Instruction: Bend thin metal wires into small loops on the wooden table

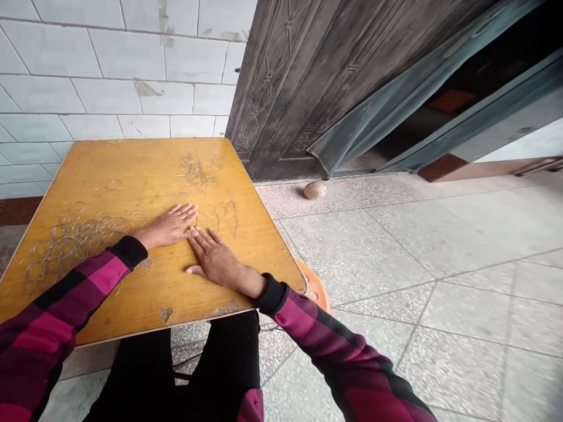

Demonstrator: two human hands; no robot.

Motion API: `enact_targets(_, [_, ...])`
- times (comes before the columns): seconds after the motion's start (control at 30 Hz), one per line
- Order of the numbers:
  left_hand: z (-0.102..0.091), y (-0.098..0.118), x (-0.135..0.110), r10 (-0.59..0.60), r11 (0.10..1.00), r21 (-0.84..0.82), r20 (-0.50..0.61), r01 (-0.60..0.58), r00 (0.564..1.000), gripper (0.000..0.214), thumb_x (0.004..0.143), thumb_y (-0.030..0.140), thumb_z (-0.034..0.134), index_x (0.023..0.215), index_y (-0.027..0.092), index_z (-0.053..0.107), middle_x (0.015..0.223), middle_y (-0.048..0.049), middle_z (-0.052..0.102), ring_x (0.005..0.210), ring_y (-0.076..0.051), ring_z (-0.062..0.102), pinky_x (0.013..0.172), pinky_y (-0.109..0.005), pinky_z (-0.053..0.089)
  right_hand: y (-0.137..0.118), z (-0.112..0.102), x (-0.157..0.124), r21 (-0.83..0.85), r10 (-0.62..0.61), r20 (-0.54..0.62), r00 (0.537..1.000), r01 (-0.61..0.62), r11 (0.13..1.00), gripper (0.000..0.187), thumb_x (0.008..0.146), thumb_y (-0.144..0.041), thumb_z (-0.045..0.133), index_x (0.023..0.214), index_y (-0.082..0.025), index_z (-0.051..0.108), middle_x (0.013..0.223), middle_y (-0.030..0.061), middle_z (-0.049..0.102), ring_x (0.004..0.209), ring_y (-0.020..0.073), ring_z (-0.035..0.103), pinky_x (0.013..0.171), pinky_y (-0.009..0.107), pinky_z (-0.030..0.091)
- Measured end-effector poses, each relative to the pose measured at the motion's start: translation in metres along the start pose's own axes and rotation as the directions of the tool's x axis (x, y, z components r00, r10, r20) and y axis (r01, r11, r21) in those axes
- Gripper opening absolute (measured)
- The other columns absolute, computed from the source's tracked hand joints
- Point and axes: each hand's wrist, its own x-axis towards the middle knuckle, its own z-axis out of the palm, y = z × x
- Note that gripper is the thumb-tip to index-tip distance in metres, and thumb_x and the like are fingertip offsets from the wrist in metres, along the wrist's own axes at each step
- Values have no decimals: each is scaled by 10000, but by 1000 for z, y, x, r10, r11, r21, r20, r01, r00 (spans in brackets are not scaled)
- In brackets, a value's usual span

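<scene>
- Wire pieces (83,231), thin and bent into arcs and loops, are being borne by the yellow-brown tabletop (145,161); the largest heap of them is lying at the left, beside the left forearm.
- A smaller tangle (193,170) is resting beyond the hands, toward the far edge, and a couple of loose loops (115,185) are lying to the left of it.
- A few curved strands (236,220) are lying just to the right of the fingers.
- The left hand (170,227) is being held palm down on the tabletop, opened flat, with its fingers stretched out and pointing to the right; nothing is being visibly gripped by it.
- The right hand (215,256) is also being laid flat, palm down, with its fingers extended and its thumb spread apart; its fingertips are apparently meeting the thumb side of the left hand.
- Whether a strand is being pressed beneath either hand cannot be told, since the undersides are being hidden.
- Checked magenta-and-black sleeves (308,316) with black cuffs are being worn, and black trousers (145,363) are being shown below the near edge.
- Chipped patches (166,314) are being exposed along that edge.
- An orange stool (317,288) is being partly covered by the table's right corner.
- A roundish ball (315,190) is resting on the floor (373,246) near a dark carved door (281,94).
</scene>
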Motion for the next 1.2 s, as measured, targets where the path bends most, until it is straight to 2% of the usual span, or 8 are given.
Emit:
enact_targets(0.3, [4, 2, -1, -16, 1000, 22, -52, 18, 999, 645, 974, 494, 288, 1500, 121, 271, 1578, -149, 215, 1477, -245, 139, 1182, -414, 69, -2, -13, -15, 136, -82, 43, 996, 76, 988, 847, 861, -652, 466, 1478, -93, 312, 1531, 200, 300, 1450, 304, 238, 1165, 568, 167])
enact_targets(0.53, [-5, 12, 6, -29, 999, -49, -111, 24, 993, 725, 939, 590, 307, 1474, 100, 324, 1569, -163, 242, 1465, -273, 184, 1182, -457, 110, 29, -47, -30, 394, 146, -240, 960, -41, 918, 353, 966, -325, 461, 1267, -212, 607, 1259, 85, 649, 1219, 205, 565, 1052, 413, 433])
enact_targets(0.63, [-22, 13, 5, -46, 994, -105, -205, 24, 978, 724, 935, 593, 313, 1440, 78, 379, 1554, -182, 281, 1456, -273, 220, 1183, -457, 136, 51, -53, -29, 293, 216, -273, 938, -133, 947, 378, 950, -347, 495, 1262, -171, 615, 1359, 122, 572, 1296, 241, 494, 1093, 437, 380])
enact_targets(0.7, [-39, 11, -5, -85, 988, -150, -292, 42, 953, 713, 943, 582, 294, 1421, 64, 404, 1544, -186, 308, 1443, -257, 260, 1179, -429, 187, 62, -51, -24, 173, 239, -195, 951, -207, 963, 438, 931, -374, 530, 1319, -176, 573, 1473, 133, 445, 1394, 298, 360, 1123, 503, 312])
enact_targets(0.83, [-76, 6, -53, -248, 958, -234, -397, 163, 884, 712, 933, 596, 304, 1430, 94, 392, 1529, -163, 352, 1413, -253, 328, 1158, -446, 259, 72, -36, -8, 3, 290, 10, 957, -290, 957, 539, 911, -472, 532, 1414, -295, 457, 1568, 85, 279, 1443, 390, 202, 1080, 663, 241])
enact_targets(0.93, [-88, 7, -109, -380, 920, -280, -457, 275, 804, 675, 932, 576, 326, 1414, 113, 419, 1488, -152, 425, 1381, -264, 380, 1148, -460, 282, 73, -28, 3, -35, 282, 40, 959, -280, 959, 602, 889, -534, 532, 1434, -303, 423, 1574, 93, 263, 1433, 419, 203, 1044, 700, 249])
enact_targets(1.07, [-69, 16, -183, -564, 825, -374, -478, 424, 674, 576, 894, 545, 452, 1323, 168, 522, 1362, -133, 561, 1225, -286, 544, 1044, -467, 423, 64, -34, 9, -12, 208, -102, 973, -210, 978, 486, 906, -459, 542, 1349, -258, 540, 1519, 123, 373, 1399, 406, 297, 1037, 674, 286])
enact_targets(1.2, [-30, 31, -233, -615, 787, -362, -393, 500, 684, 374, 875, 452, 507, 1111, 196, 642, 1232, -102, 628, 1126, -266, 596, 998, -435, 457, 29, -43, 18, 98, 15, -230, 973, 8, 995, 377, 928, -370, 527, 1245, -193, 628, 1393, 154, 526, 1294, 346, 464, 1038, 569, 367])
